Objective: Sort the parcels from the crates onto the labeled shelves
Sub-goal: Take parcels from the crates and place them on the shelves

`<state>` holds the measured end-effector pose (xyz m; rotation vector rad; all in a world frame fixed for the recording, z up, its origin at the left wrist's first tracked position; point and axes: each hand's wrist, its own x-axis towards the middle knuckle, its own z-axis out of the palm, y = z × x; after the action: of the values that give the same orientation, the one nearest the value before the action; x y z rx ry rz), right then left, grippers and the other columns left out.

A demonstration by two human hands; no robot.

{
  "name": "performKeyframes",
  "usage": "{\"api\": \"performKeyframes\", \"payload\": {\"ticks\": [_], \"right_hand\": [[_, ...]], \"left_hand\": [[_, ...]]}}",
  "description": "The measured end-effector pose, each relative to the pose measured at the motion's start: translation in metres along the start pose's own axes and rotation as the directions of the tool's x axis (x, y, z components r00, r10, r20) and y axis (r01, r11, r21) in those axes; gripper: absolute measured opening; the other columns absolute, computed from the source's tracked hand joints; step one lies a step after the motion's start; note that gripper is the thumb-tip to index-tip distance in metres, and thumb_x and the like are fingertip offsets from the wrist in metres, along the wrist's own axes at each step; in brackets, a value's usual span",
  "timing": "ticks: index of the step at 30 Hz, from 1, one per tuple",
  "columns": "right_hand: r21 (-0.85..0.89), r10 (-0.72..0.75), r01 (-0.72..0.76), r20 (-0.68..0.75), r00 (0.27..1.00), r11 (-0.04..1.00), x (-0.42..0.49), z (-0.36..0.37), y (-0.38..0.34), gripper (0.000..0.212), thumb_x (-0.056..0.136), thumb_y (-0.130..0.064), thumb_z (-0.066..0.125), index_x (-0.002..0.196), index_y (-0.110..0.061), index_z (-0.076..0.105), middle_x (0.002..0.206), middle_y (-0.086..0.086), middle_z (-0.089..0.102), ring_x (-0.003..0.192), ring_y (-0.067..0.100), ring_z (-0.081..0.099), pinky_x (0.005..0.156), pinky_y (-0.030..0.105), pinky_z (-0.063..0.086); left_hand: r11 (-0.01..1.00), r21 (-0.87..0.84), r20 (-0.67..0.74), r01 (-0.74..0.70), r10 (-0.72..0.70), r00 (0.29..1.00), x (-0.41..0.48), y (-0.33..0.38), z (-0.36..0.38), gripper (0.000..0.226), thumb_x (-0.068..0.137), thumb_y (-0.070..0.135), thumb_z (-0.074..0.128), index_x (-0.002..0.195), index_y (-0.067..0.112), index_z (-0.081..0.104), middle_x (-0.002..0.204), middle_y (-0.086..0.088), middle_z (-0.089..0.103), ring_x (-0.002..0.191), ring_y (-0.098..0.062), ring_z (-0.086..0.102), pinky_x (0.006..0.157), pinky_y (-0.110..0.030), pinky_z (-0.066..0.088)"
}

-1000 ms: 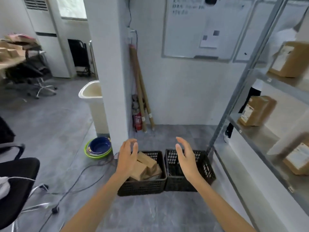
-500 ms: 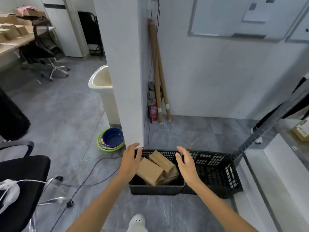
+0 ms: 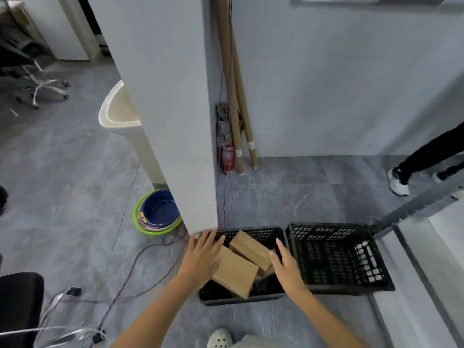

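1. Reaching down toward the grey tiled floor point(image 3: 62, 197), the person is holding both hands over the left black plastic mesh crate point(image 3: 241, 298), which is standing just beside the white pillar point(image 3: 170, 121).
2. The left hand point(image 3: 200, 257) is hovering with straight, spread fingers over the left edge of this crate, at the side of the nearer brown cardboard parcel point(image 3: 234, 275). I cannot tell whether it is touching the parcel.
3. The right hand point(image 3: 286, 267) is hanging with loosely extended fingers over the right side of the crate, just beside the end of the farther brown cardboard parcel point(image 3: 251, 248). The hands are apart and are gripping nothing.
4. Both parcels are lying tilted inside the crate, between the two hands. Their long sides are running diagonally, from far-left to near-right.
5. In my judgement the nearer parcel is the one being chosen. The left hand is closer to it, so the right hand is needing to come inward to the opposite edge.
6. The right black plastic mesh crate point(image 3: 339, 259) is showing no parcel. The grey metal shelf frame point(image 3: 411, 209) is standing at the right, so the carry is probably going that way.
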<state>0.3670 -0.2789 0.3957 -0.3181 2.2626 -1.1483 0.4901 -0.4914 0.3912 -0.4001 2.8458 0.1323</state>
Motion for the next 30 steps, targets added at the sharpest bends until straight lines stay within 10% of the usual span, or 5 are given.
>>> {"api": "performKeyframes", "payload": {"ticks": [8,13,18,21,30], "right_hand": [[-0.107,0.184,-0.173,0.104,0.977,0.979,0.121,0.097,0.169,0.055,0.099,-0.030,0.043,0.150,-0.020,0.022,0.153,0.001,0.030,0.141,0.020,0.027,0.116,0.036,0.024],[-0.123,0.317,-0.296,0.204,0.926,0.947,0.173,0.154,0.263,0.058,0.100,-0.035,0.039,0.151,-0.019,0.017,0.155,0.002,0.025,0.142,0.021,0.026,0.116,0.037,0.025],[0.035,0.387,-0.409,0.261,0.884,0.912,0.202,0.192,0.294,0.058,0.102,-0.032,0.035,0.152,-0.017,0.011,0.158,0.003,0.015,0.145,0.021,0.019,0.115,0.033,0.019],[0.150,0.402,-0.437,0.213,0.890,0.887,0.206,0.198,0.290,0.057,0.102,-0.029,0.035,0.152,-0.020,0.009,0.158,0.004,0.016,0.143,0.023,0.023,0.115,0.036,0.021],[0.446,0.333,-0.349,0.116,0.936,0.824,0.141,0.095,0.151,0.053,0.098,-0.039,0.044,0.146,-0.037,0.024,0.151,-0.002,0.035,0.134,0.020,0.037,0.108,0.044,0.029]], "left_hand": [[0.994,-0.076,0.230,0.075,-0.055,0.972,0.109,-0.026,0.195,0.063,0.098,0.042,0.033,0.151,0.026,0.002,0.159,-0.004,-0.004,0.146,-0.027,-0.004,0.116,-0.050,0.005],[0.937,-0.261,0.379,0.233,-0.122,0.917,0.152,-0.041,0.317,0.063,0.100,0.040,0.030,0.151,0.024,-0.003,0.159,-0.002,-0.009,0.146,-0.026,-0.008,0.117,-0.044,0.010],[0.475,-0.670,0.519,0.571,-0.251,0.817,0.174,-0.039,0.383,0.072,0.099,0.028,0.040,0.150,0.013,-0.008,0.153,-0.012,0.021,0.134,-0.029,0.032,0.101,-0.029,0.032],[0.193,-0.689,0.612,0.698,-0.360,0.704,0.175,-0.033,0.384,0.061,0.100,0.024,0.040,0.150,0.007,0.009,0.150,-0.015,0.029,0.132,-0.030,0.036,0.102,-0.033,0.033],[0.075,-0.763,0.558,0.641,-0.425,0.713,0.116,-0.041,0.226,0.022,0.099,0.019,0.041,0.088,0.011,0.058,0.092,-0.011,0.057,0.090,-0.031,0.057,0.082,-0.045,0.047]]}}
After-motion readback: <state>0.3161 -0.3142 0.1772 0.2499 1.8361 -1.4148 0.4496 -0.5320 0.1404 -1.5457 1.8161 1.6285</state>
